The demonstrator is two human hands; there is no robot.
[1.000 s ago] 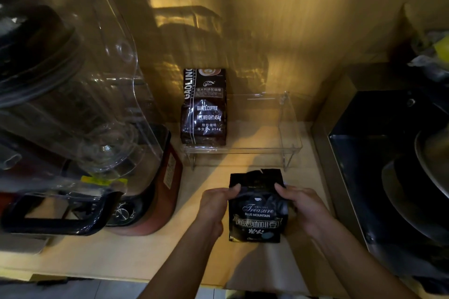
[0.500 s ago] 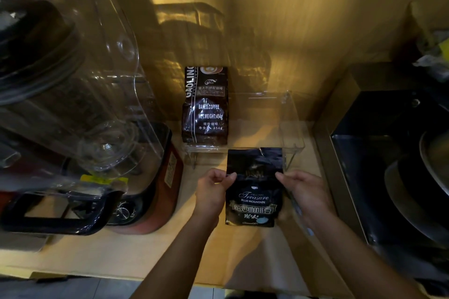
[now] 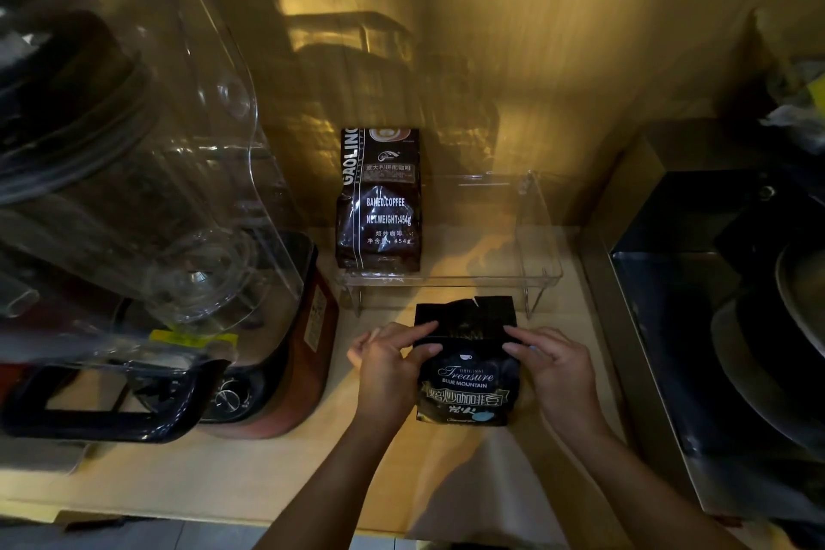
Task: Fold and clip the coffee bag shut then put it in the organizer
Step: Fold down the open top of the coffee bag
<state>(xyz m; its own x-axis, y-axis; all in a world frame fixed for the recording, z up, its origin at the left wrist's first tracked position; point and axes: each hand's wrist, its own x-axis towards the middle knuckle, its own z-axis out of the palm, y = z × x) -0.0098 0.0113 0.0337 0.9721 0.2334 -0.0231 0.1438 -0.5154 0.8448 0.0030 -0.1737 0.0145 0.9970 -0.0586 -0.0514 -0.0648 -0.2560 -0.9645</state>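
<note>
A small black coffee bag point(image 3: 466, 375) marked "Treasure Blue Mountain" lies flat on the wooden counter, its torn top pointing at the organizer. My left hand point(image 3: 393, 364) pinches the bag's upper left edge. My right hand point(image 3: 551, 364) grips its upper right edge. The clear plastic organizer point(image 3: 538, 237) stands on wire legs just behind the bag, against the wall. A taller dark coffee bag point(image 3: 379, 201) stands upright in the organizer's left part. No clip is visible.
A large blender with a clear jug point(image 3: 134, 147) and red base point(image 3: 285, 371) fills the left side of the counter. A dark sink point(image 3: 714, 304) with a pan lies at the right. The counter's front edge point(image 3: 178, 509) runs below my arms.
The bag has been lowered from upright to flat on the counter, its top flap now stretched out toward the organizer. Both hands shifted up to the bag's upper edges.
</note>
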